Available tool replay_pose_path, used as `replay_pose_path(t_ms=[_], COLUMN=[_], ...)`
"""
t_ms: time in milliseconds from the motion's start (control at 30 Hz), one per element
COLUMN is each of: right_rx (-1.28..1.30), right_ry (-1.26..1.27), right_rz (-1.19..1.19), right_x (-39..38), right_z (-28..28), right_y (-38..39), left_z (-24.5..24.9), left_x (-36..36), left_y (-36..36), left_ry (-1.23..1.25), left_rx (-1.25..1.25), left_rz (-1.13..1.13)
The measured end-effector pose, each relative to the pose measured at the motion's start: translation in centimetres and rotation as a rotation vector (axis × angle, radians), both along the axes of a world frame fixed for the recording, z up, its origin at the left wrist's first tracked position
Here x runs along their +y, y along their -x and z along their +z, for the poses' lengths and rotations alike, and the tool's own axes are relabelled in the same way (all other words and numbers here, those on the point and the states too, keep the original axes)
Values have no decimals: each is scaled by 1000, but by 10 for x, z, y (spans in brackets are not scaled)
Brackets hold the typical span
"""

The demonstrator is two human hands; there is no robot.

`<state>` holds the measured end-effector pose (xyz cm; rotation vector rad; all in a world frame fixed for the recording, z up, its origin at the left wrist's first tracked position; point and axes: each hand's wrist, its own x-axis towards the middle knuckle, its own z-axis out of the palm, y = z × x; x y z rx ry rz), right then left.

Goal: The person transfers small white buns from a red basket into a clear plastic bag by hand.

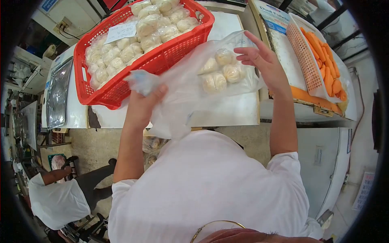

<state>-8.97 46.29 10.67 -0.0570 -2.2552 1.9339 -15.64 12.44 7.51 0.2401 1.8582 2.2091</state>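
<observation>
A clear plastic bag (184, 87) stretches between my hands over the white worktop, with several pale, round dough-like balls (214, 82) inside its right end. My left hand (148, 103) is closed around the bag's gathered left end, just below the red basket's corner. At the bag's right end, my right hand (261, 60) is open, its fingers apart and overlapping the plastic beside the balls. The red basket (154, 60) stands directly behind, filled with similar pale balls in clear wrapping. On top of them lies a handwritten paper note (121, 32).
To the right, a pale basket (306, 60) holds peeled carrots (324, 56). A metal tray (59, 95) lies at the worktop's left end. A white cabinet (318, 166) stands low on the right. Behind on the left, another person (60, 198) in a white shirt bends over.
</observation>
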Motion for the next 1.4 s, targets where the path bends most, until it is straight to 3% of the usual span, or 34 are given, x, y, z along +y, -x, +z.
replay_pose_path(t_ms=[33, 167, 233, 267, 333, 467, 533, 633, 667, 733, 767, 833, 867, 933, 967, 1033, 1167, 1267, 1333, 1400], right_rx=[11, -23, -161, -159, -89, 38, 112, 63, 71, -287, -287, 78, 79, -328, -335, -110, 122, 176, 160, 132], right_ry=[-72, -132, -264, -263, -690, -812, -1174, -1326, -1325, -1171, -1169, -1244, -1242, -833, -832, -375, -312, -439, -518, -465], right_rz=[-33, 14, -5, -3, -133, 59, 115, 69, 71, 125, 130, -13, -12, 107, 108, 119, -64, -101, -110, -109], right_x=[0, 2, 2, 1, -3, -32, -50, -50, -46, -37, -31, -29, -22, -29, -22, -1, 5, 3, 1, -2], right_z=[1, -22, -33, -37, -45, -66, -84, -91, -89, -88, -97, -104, -102, -44, -35, -24, -2, 0, -6, -14], right_y=[-2, -8, -11, -11, -10, -2, 9, 28, 35, 43, 41, 35, 31, 11, 9, 7, 2, -5, -12, -17], left_z=[-4, 0, -5, -5, -4, 2, 5, 11, 15, 19, 17, 11, 11, 9, 9, 9, 2, -4, -2, -10], left_x=[-1, -10, -9, -8, -4, 15, 20, 23, 20, 13, 13, 15, 16, 18, 18, 17, 26, 32, 38, 34], left_y=[-2, -5, -2, -2, -3, -16, -22, -36, -37, -40, -39, -32, -30, -28, -26, -22, -19, -18, -23, -21], left_ry=[157, 396, 88, 89, -21, -122, -117, -106, -105, -184, -181, -105, -103, 132, 133, 189, 329, 195, -15, -27], left_rx=[121, 131, -33, -32, -46, -111, -158, -177, -171, -101, -103, -50, -50, 86, 79, 170, 118, 213, 102, 38], left_rz=[-69, -180, -166, -164, -65, 78, 20, -33, -28, -95, -91, -45, -44, 110, 107, 137, 152, 39, 69, 43])
